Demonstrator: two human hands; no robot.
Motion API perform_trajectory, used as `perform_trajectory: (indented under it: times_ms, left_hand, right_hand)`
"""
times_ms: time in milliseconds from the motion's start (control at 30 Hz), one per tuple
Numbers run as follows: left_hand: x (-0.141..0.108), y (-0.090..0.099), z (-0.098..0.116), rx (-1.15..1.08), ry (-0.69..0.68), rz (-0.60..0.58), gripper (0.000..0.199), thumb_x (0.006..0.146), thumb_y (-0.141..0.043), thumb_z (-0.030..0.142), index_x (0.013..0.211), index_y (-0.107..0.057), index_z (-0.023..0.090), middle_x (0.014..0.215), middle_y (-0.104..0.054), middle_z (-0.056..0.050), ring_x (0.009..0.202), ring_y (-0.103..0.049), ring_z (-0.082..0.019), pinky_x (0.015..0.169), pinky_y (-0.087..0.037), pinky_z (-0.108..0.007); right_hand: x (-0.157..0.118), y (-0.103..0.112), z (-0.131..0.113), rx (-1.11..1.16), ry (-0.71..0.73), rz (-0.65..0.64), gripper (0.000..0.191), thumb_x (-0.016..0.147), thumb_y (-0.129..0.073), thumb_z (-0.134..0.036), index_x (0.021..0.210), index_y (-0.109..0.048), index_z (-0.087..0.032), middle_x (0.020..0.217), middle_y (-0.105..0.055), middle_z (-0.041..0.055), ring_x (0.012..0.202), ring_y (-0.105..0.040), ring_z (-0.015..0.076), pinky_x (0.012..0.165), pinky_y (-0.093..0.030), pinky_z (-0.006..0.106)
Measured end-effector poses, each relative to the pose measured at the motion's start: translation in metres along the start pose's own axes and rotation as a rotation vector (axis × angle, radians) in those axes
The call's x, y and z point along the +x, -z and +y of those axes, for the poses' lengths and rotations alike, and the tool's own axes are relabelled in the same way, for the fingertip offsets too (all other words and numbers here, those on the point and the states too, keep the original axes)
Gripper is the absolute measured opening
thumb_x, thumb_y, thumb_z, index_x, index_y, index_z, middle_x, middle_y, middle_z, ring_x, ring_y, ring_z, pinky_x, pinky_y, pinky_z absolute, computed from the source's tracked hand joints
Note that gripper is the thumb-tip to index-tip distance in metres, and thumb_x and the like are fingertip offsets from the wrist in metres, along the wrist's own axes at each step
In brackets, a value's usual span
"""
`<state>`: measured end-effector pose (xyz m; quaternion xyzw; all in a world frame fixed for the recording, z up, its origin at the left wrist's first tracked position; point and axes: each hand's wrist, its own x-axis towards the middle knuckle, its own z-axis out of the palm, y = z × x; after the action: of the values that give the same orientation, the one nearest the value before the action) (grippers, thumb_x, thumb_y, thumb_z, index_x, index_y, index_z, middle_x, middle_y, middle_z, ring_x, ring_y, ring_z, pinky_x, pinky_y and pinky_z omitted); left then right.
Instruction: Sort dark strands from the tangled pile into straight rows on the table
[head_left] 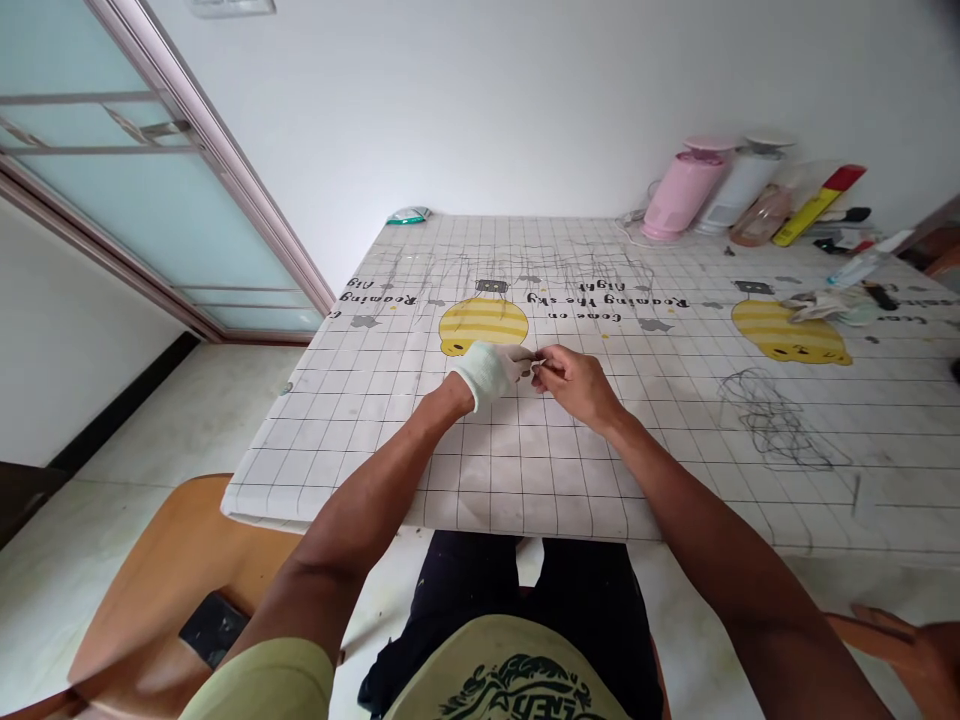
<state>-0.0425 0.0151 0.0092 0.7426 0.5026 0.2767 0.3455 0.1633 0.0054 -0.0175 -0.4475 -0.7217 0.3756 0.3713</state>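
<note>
My left hand (496, 372) wears a white knitted glove with a pale green cuff. Bare, my right hand (576, 382) meets it over the middle of the table, fingertips against fingertips. Both hands are closed in a pinch. Whatever lies between the fingers is too small and too hidden to name. Beneath them is a white checked tablecloth (517, 470) printed with lettering and yellow striped figures. One yellow figure (484, 322) lies just beyond my left hand, partly covered by it.
At the back right stand a pink cylinder-shaped device (686, 192), a white one (739, 190), a bottle (761, 215) and a yellow-and-red box (817, 208). A crumpled whitish glove (832, 305) lies at the right. A wooden chair (161, 570) holds a dark phone-like object (214, 628).
</note>
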Motion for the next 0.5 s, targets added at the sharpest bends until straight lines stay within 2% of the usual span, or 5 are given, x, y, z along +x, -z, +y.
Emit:
perform_trajectory:
  times_ms: [100,200,333,500]
  left_hand:
    - [0.001,-0.004,-0.002,0.177,-0.043,0.011,0.023,0.094,-0.059,0.016,0.096,-0.08,0.024,0.095,-0.077,-0.004,0.089,-0.066,-0.021,0.075,-0.042,-0.029]
    - [0.002,-0.01,-0.006,0.347,-0.051,0.1,0.023,0.098,-0.058,0.017,0.098,-0.08,0.024,0.097,-0.076,-0.005,0.087,-0.065,-0.022,0.076,-0.041,-0.031]
    - [0.003,-0.017,-0.005,0.414,-0.027,0.161,0.024,0.1,-0.056,0.016,0.095,-0.078,0.023,0.089,-0.073,-0.007,0.082,-0.064,-0.025,0.077,-0.039,-0.035]
    - [0.0,-0.018,0.006,0.47,0.01,0.199,0.03,0.104,-0.048,0.018,0.085,-0.072,0.021,0.086,-0.071,-0.01,0.08,-0.064,-0.029,0.075,-0.039,-0.039]
  right_hand:
    - [-0.001,-0.003,-0.001,0.01,0.023,0.034,0.029,0.105,-0.063,-0.051,0.11,-0.075,-0.024,0.074,-0.074,0.0017,0.058,-0.069,0.0176,0.058,-0.056,0.032]
    - [-0.004,-0.002,-0.004,-0.039,0.048,0.047,0.034,0.108,-0.058,-0.053,0.116,-0.076,-0.025,0.069,-0.07,0.0003,0.052,-0.065,0.0165,0.055,-0.053,0.031]
    - [-0.006,-0.005,-0.006,-0.13,0.07,0.067,0.036,0.109,-0.053,-0.046,0.122,-0.078,-0.024,0.065,-0.066,-0.0004,0.05,-0.061,0.0162,0.054,-0.05,0.032]
    - [-0.007,-0.017,-0.008,-0.181,0.082,0.088,0.042,0.109,-0.049,-0.04,0.132,-0.077,-0.018,0.067,-0.066,0.0011,0.051,-0.06,0.0162,0.055,-0.05,0.033]
